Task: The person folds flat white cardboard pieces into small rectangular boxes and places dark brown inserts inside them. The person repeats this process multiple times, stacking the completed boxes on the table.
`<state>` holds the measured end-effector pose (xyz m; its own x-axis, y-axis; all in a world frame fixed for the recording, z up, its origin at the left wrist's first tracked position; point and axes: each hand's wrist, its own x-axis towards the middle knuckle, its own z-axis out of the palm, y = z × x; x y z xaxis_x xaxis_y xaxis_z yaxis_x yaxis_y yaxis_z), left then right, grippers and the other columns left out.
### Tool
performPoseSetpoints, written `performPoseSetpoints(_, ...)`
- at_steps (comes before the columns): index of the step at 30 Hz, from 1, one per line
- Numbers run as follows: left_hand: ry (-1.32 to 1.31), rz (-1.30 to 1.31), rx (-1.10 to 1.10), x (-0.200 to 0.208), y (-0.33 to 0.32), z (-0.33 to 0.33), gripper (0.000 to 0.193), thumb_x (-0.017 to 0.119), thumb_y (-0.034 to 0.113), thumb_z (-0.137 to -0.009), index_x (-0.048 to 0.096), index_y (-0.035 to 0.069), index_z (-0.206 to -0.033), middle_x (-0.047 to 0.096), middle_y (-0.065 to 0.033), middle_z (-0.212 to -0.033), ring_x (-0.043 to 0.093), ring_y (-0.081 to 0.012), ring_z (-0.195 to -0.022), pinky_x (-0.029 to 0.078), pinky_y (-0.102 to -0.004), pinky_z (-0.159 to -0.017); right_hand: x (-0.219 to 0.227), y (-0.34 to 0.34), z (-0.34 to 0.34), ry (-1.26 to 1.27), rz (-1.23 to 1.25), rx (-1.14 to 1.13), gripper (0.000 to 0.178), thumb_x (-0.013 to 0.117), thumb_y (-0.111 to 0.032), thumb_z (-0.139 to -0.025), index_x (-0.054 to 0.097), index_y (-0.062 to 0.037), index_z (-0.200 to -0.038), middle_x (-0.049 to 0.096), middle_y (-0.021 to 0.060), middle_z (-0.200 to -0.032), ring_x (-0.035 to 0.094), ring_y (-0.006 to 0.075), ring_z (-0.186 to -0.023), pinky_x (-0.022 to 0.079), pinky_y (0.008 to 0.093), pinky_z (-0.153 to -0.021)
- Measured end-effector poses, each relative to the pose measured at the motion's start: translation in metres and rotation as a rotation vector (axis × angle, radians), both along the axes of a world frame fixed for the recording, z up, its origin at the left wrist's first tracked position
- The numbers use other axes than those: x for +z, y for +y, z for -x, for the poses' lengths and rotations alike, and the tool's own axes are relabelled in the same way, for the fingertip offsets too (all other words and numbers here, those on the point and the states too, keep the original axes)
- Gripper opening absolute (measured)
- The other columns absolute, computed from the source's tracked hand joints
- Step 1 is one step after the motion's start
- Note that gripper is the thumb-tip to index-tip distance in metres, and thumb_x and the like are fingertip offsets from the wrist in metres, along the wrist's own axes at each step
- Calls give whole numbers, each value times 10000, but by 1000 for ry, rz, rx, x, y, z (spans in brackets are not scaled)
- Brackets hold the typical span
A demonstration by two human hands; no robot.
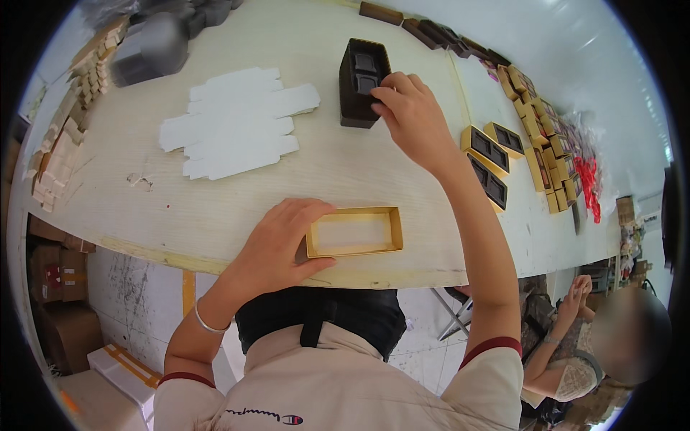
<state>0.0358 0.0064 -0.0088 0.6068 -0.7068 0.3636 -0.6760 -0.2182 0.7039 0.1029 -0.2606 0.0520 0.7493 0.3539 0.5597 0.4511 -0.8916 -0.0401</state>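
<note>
My left hand [290,237] grips the left end of a gold rectangular box [355,253], open at the top, near the table's front edge. Its thumb lies along the near side and its fingers along the far side. Further off, my right hand [402,108] reaches to a tall stack of black plastic inserts [357,100], each with square hollows. The right thumb and fingertips pinch at the stack's right side; whether one insert is lifted apart cannot be made out. Left of the stack lies a pile of flat white card blanks [233,122].
Gold boxes with black inserts [491,151] stand at the right, with rows of filled gold boxes [550,147] beyond. Folded card pieces [61,161] line the left edge. Dark boxes [431,32] sit at the back. Another person [568,345] is at the lower right.
</note>
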Motion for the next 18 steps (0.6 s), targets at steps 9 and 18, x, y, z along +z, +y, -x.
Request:
performPoseSetpoints(9, -13, -14, 14, 4, 0, 3, 650, 776, 254, -742, 486, 91, -1301, 566, -133, -1197, 519, -338, -1108, 419, -427, -971, 19, -8, -13, 460, -496, -12, 108, 720, -104, -818, 677, -37, -745, 604, 15, -770, 502, 164, -714, 435, 301, -679)
performPoseSetpoints(18, -22, -25, -12, 3, -2, 2, 700, 781, 277, -744, 463, 99, -1342, 555, -140, -1230, 514, -340, -1126, 414, -429, -983, 33, -23, -25, -15, -540, -117, 120, 637, -126, -903, 629, -16, -854, 593, -12, -731, 557, 143, -714, 428, 281, -654)
